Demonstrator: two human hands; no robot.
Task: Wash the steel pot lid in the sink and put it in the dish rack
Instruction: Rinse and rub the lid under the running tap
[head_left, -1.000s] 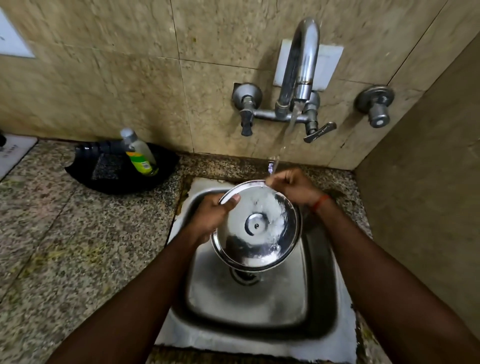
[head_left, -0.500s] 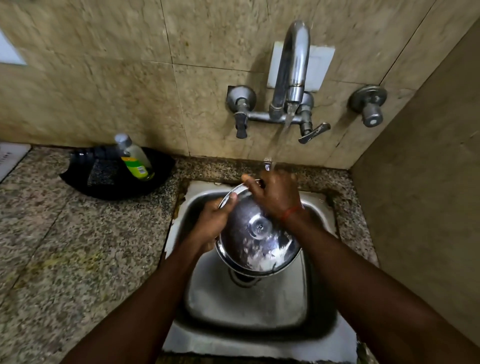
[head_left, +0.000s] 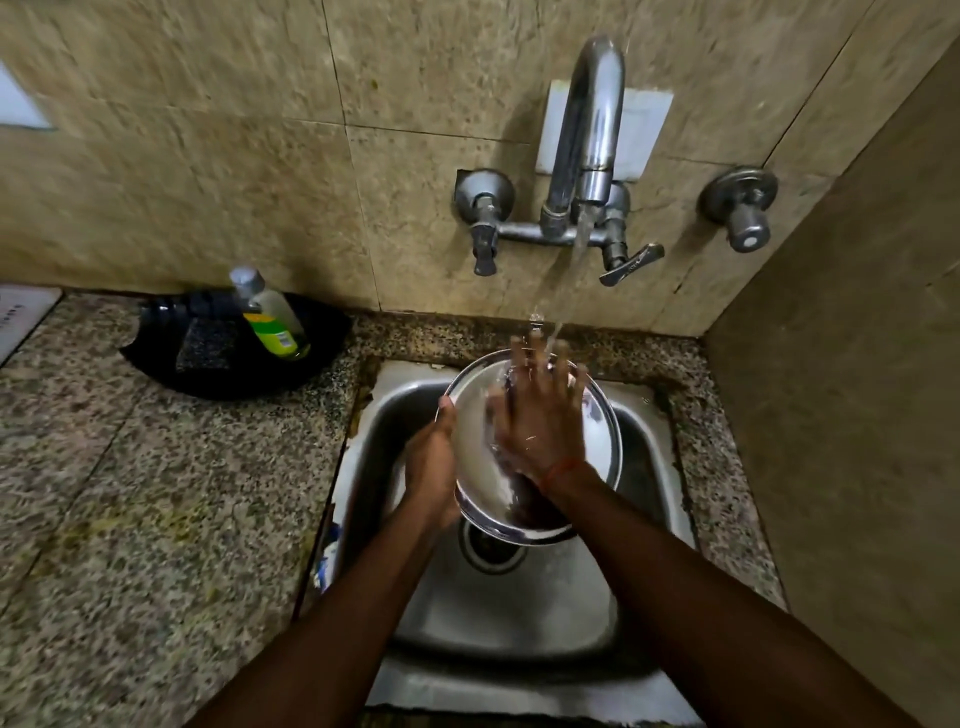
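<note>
**Lid under the running water**

Head view: the left hand (head_left: 431, 462) grips the left rim of the round shiny steel pot lid (head_left: 597, 436), which is tilted over the steel sink (head_left: 519, 613). The right hand (head_left: 540, 415), its fingers spread straight, lies flat on the lid. Tap water (head_left: 582, 234) falls at its fingertips.

the steel pot lid (head_left: 480, 462) is bright silver and mirror-shiny, the sink (head_left: 519, 613) a duller grey steel. the counter (head_left: 156, 519) is granite speckled grey, tan and black. the wall tiles (head_left: 208, 182) are mottled beige. the bottle (head_left: 272, 322) is clear with a green and yellow label, in a black tray (head_left: 324, 356). a red thread (head_left: 563, 467) circles one wrist.
</note>
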